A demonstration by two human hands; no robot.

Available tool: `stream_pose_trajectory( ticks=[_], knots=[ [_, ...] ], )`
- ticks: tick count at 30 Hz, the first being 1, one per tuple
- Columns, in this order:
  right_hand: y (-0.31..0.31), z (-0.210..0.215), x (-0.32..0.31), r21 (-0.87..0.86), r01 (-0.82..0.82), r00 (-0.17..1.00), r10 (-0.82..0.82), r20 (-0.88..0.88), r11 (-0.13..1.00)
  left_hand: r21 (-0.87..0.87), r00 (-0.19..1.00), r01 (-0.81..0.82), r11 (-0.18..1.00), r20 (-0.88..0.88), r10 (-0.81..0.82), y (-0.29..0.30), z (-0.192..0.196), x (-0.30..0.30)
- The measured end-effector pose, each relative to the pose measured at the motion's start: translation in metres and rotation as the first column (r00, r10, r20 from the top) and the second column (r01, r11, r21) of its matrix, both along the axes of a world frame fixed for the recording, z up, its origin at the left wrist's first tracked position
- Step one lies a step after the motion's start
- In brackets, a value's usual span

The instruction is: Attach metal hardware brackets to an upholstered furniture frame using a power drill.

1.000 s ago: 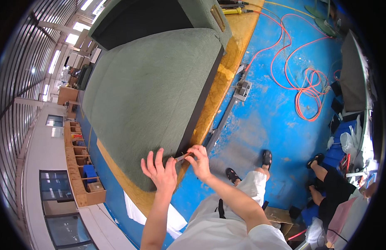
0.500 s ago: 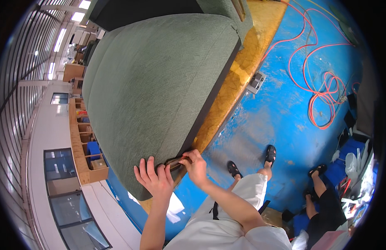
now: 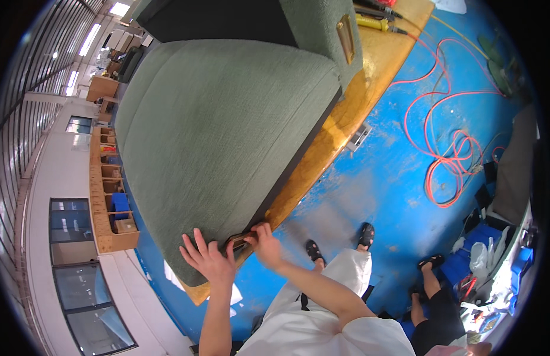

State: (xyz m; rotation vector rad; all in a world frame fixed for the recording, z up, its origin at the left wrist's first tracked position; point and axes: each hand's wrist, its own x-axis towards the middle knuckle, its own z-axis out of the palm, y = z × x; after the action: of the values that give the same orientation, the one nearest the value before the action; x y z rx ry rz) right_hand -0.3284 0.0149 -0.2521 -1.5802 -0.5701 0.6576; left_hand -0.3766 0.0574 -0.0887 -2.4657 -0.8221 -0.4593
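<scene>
A large green fabric-covered upholstered piece (image 3: 209, 136) with a dark lower edge lies on a brown worktable (image 3: 307, 169). At its near corner, my right hand (image 3: 266, 248) pinches a small bronze-coloured frame-shaped fitting (image 3: 241, 238) against the dark edge. My left hand (image 3: 211, 261) has its fingers spread over the green fabric, with the thumb at the fitting's left end. Part of the fitting is hidden by my fingers. A similar gold-coloured fitting (image 3: 345, 39) sits on the upright green section at the far end.
Yellow-handled tools (image 3: 373, 22) lie at the table's far end. A red hose (image 3: 444, 181) is coiled on the blue floor. Another person's legs (image 3: 432, 296) show at lower right, beside blue bins and plastic bags. Wooden shelving (image 3: 102, 190) lines the left wall.
The view has shifted, bringing the far fitting and yellow-handled tools into sight. My left fingers are spread wider. Both hands stay at the same corner with the fitting.
</scene>
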Motion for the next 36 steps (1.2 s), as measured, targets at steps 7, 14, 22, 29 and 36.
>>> stream_pose_trajectory(
  ticks=[7, 14, 22, 29, 36],
  knots=[
    [-0.008, 0.003, 0.009, 0.047, -0.215, 0.977, 0.214, 0.024, 0.976, 0.054, 0.991, -0.073, 0.996, -0.112, 0.078, -0.001, 0.009, -0.024],
    [-0.073, 0.008, 0.206, 0.051, -0.484, 0.873, 0.486, -0.051, 0.874, 0.056, 0.992, -0.047, 0.997, -0.112, 0.053, -0.004, 0.009, -0.013],
    [-0.06, 0.017, 0.594, -0.07, 0.336, 0.902, -0.3, 0.31, 0.939, 0.169, 0.989, -0.028, 0.985, -0.139, 0.052, 0.0, 0.057, 0.038],
    [0.112, 0.026, 0.88, -0.341, 0.545, 0.496, 0.034, 0.868, 0.766, 0.307, 0.975, 0.005, 0.952, -0.213, 0.064, 0.029, 0.05, 0.122],
    [0.145, 0.05, 0.945, -0.785, 0.144, 0.775, 0.425, 0.468, 0.603, 0.787, 0.842, 0.376, 0.489, -0.51, 0.173, 0.054, -0.124, 0.221]
  ],
)
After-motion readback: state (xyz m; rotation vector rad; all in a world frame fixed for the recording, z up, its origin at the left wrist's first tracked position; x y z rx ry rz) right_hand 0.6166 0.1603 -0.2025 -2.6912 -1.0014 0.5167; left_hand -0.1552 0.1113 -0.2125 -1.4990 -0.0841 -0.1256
